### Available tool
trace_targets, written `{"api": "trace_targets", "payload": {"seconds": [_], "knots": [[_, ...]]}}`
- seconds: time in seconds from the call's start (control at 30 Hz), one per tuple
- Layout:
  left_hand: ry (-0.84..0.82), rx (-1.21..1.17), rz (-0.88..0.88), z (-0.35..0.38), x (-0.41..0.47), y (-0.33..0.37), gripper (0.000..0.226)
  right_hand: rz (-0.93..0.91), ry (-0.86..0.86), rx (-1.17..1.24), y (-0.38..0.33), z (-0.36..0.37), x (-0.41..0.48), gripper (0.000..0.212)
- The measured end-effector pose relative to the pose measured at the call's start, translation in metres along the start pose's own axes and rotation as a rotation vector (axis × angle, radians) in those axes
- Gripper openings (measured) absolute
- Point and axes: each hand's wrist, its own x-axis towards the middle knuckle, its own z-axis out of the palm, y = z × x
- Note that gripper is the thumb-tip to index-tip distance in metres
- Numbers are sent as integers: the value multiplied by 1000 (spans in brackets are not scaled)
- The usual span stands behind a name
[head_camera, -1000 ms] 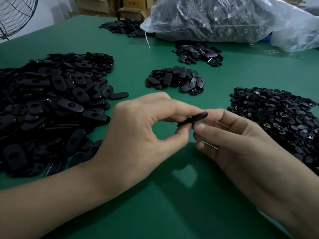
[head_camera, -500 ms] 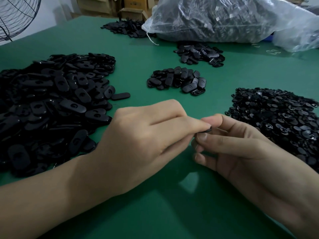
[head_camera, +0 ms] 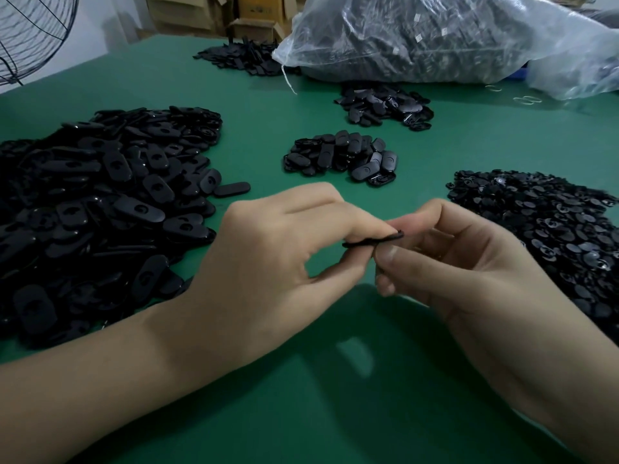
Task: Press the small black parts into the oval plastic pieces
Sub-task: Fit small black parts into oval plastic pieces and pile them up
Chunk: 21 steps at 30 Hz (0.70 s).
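Observation:
A thin black oval plastic piece (head_camera: 371, 241) is held edge-on above the green table (head_camera: 261, 122), between both hands. My left hand (head_camera: 268, 259) pinches it with thumb below and fingers on top. My right hand (head_camera: 469, 272) pinches its right end with thumb and fingertips. Whether a small black part sits in it is hidden by the fingers. A big heap of oval pieces (head_camera: 100, 202) lies to the left. A heap of small black parts (head_camera: 552, 222) lies to the right.
Two smaller piles of oval pieces (head_camera: 341, 159) (head_camera: 385, 105) lie in the middle distance, another pile (head_camera: 241, 58) farther back. A large clear plastic bag (head_camera: 435, 35) of parts lies at the back right. A wire fan guard (head_camera: 30, 31) stands at the far left, cardboard boxes (head_camera: 254, 15) behind.
My left fingers had closed down over the piece half a second ago; now they have lifted a little and the piece's edge shows again. Both hands stay together mid-table.

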Motion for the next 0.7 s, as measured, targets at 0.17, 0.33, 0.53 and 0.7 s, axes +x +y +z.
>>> {"api": "trace_targets", "payload": {"seconds": [0.17,0.33,0.53,0.7], "knots": [[-22,-166,-178,-1,4,-2,20,-186,71,-261,-2,1,-1,11],[-119,-432,-463,3,2,0,21,-246,145,-530,2,-3,2,9],[-341,-365,-350,-4,9,-6,58,-151,162,-435,3,-7,4,13],[-423,-189,-165,-8,15,-14,53,-68,111,-362,6,-11,8,13]]}}
